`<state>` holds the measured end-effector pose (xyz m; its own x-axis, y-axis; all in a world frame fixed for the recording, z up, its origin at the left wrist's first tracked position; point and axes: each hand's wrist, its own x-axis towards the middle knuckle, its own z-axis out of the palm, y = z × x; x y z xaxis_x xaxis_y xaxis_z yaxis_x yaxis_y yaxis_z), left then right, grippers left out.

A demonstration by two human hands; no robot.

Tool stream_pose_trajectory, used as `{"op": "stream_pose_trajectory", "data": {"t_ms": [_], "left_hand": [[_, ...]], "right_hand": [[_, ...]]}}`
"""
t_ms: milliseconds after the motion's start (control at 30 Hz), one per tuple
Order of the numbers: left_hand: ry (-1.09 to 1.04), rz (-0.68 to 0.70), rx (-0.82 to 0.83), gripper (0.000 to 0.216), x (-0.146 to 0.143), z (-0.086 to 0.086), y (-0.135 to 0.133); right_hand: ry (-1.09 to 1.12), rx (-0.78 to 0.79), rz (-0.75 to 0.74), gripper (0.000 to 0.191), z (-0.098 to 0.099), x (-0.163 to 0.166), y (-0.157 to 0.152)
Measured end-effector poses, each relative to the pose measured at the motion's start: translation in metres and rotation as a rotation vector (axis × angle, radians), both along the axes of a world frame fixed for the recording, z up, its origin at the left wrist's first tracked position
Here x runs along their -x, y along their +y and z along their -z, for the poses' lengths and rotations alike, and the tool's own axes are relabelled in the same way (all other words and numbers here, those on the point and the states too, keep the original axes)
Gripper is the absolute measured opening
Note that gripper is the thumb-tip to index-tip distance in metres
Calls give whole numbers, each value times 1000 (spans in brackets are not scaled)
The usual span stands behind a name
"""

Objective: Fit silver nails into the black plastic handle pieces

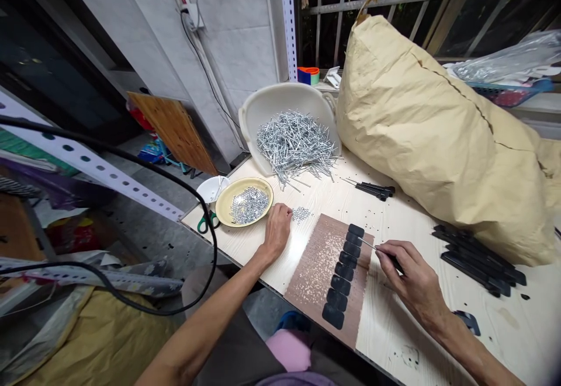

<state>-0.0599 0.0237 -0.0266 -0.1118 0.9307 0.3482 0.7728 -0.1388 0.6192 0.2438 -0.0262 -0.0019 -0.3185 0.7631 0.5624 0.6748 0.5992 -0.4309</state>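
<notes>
My left hand [278,228] rests on the table beside a small pile of tiny silver metal pieces [301,215]. Its fingers are curled together, and what they pinch, if anything, is too small to make out. My right hand [409,272] grips a thin metal-shafted tool [369,244] with a black handle. The tool's tip reaches the upper end of a row of black rounded-square pieces [340,284], which lie on a brown board [307,284] with a speckled, worn surface.
A yellow dish [222,206] of small silver pieces stands left, with green-handled scissors [208,221] beside it. Behind, a white basin [249,111] holds many metal rods. Black-handled pieces [374,190], a large paper sack [421,117] and black strips [477,260] lie right. A black cable [166,170] hangs in front.
</notes>
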Motion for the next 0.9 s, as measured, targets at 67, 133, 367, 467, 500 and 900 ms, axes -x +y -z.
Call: {"op": "stream_pose_trajectory", "data": {"t_ms": [67,133,367,467,500,900], "left_hand": [[-259,12,56,10,-11,-12,-7],[-635,35,204,17,-25,-26,-13],[-1297,103,382,28,-69,-55,-23],[-1296,123,353,25,-75,-52,-25],[-1291,134,350,25,-75,-50,-25],[-965,156,315,20,-70,-51,-32]], "right_hand": [[25,35,-9,22,-9,9,0],[55,68,-26,25,-19,22,2],[-54,94,38,24,-37,67,11],[-171,96,86,25,-35,70,12],[-192,100,99,25,-34,70,12],[-322,23,130,23,-32,66,10]]}}
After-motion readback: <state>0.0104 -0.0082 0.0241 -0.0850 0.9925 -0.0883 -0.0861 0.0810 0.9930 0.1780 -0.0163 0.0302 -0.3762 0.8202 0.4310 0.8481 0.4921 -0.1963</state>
